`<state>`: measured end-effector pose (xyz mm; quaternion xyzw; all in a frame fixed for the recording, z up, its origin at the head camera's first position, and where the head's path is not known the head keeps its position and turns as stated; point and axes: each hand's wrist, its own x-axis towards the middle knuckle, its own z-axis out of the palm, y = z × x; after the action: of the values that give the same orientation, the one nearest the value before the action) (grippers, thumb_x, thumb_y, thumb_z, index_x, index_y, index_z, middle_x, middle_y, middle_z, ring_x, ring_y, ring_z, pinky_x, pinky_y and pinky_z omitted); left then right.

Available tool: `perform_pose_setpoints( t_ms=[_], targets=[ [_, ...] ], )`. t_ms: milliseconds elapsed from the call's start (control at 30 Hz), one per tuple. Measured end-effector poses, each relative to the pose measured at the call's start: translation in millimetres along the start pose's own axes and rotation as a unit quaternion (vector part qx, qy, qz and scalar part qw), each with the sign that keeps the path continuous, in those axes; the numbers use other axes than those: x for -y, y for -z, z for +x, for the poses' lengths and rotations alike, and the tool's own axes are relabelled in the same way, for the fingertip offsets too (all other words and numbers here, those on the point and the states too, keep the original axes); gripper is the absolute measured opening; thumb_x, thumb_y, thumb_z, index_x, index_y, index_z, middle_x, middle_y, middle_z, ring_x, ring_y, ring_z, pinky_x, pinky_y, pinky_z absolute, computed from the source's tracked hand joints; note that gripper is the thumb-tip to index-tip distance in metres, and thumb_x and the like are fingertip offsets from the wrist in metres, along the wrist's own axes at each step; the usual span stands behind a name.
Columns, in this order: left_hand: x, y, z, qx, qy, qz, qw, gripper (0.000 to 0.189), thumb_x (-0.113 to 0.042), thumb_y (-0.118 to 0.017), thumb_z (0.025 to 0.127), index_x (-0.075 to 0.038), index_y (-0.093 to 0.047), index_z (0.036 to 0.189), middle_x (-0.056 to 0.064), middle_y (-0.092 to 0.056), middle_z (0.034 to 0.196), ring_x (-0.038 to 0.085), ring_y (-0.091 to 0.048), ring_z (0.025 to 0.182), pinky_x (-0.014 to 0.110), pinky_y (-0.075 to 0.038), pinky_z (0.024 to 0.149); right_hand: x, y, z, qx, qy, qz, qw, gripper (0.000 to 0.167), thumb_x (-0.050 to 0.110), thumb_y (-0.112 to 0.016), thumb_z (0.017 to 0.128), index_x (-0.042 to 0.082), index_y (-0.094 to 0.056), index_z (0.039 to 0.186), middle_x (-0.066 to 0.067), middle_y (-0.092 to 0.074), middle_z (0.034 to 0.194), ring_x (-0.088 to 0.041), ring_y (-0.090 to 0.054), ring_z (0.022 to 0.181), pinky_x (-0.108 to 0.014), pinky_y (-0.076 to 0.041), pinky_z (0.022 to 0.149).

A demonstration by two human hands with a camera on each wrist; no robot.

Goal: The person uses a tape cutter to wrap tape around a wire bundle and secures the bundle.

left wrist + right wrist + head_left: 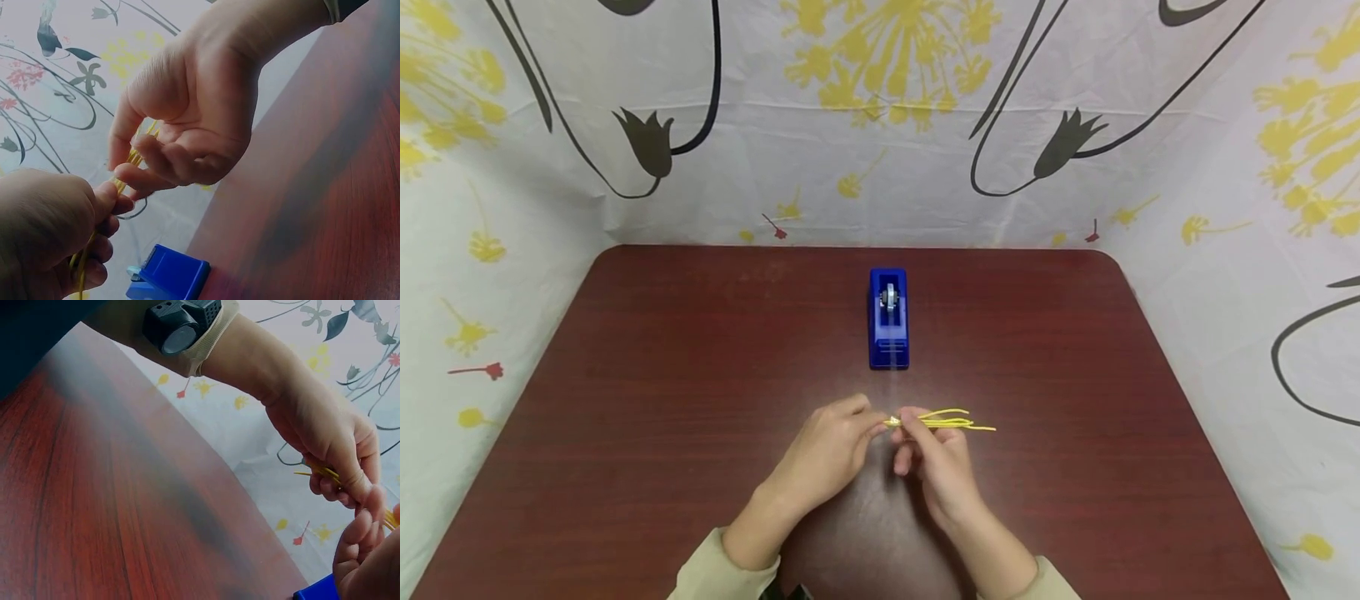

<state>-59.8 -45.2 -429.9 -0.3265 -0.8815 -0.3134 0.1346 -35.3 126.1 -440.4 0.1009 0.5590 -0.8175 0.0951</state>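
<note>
A bundle of thin yellow cords lies between both hands above the table, its strands fanning out to the right in the head view. My left hand pinches the bundle's left part between thumb and fingers. My right hand pinches it a little farther right. Between the fingertips shows a small pale, shiny patch; I cannot tell whether it is tape. In the left wrist view, yellow strands also run down past the left hand. Fingers hide much of the bundle.
A blue tape dispenser stands on the dark red-brown table, just beyond the hands. White cloth with yellow and grey flower prints hangs at the back and both sides. A black camera sits on the left wrist.
</note>
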Motion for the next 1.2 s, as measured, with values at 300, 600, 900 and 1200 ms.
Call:
perform_pose_setpoints(
  t_ms=[300,600,900,1200],
  targets=[
    [3.6,2.9,1.1,0.002,0.011,0.001,0.9999,0.005,-0.010,-0.072,0.094,-0.006,-0.075,0.093,-0.006,-0.050,0.074,0.007,-0.043,0.061,0.021,-0.041,0.056,17.4,8.4,-4.6,0.236,0.224,-0.154,0.9328,0.017,-0.006,-0.053,0.098,-0.015,-0.064,0.088,-0.013,-0.066,0.065,-0.013,-0.066,0.058,-0.028,-0.055,0.056],
    [3.6,0.2,2.9,0.001,-0.022,0.013,0.9997,0.005,-0.013,-0.073,0.094,-0.009,-0.075,0.091,-0.004,-0.051,0.075,0.008,-0.048,0.062,0.023,-0.045,0.059,52.1,18.5,13.2,0.087,0.449,-0.493,0.7401,0.008,0.004,-0.072,0.089,0.002,-0.074,0.097,-0.005,-0.073,0.095,-0.018,-0.071,0.087,-0.031,-0.057,0.077],
    [2.3,-1.2,4.8,0.001,-0.041,0.030,0.9987,0.006,-0.016,-0.074,0.093,-0.012,-0.076,0.096,-0.004,-0.055,0.078,0.011,-0.054,0.068,0.026,-0.049,0.062,54.5,19.7,8.8,0.115,0.393,-0.643,0.6464,0.003,0.014,-0.076,0.088,0.015,-0.076,0.091,0.006,-0.073,0.086,-0.012,-0.068,0.080,-0.042,-0.046,0.089],
    [1.2,-0.7,5.6,-0.009,-0.058,0.041,0.9974,0.005,-0.013,-0.076,0.091,-0.009,-0.075,0.093,-0.003,-0.054,0.077,0.012,-0.055,0.068,0.027,-0.049,0.063,50.8,11.9,8.2,0.076,0.372,-0.629,0.6782,0.003,0.016,-0.079,0.087,0.015,-0.076,0.086,0.006,-0.074,0.080,-0.007,-0.068,0.070,-0.038,-0.051,0.080]
  ],
)
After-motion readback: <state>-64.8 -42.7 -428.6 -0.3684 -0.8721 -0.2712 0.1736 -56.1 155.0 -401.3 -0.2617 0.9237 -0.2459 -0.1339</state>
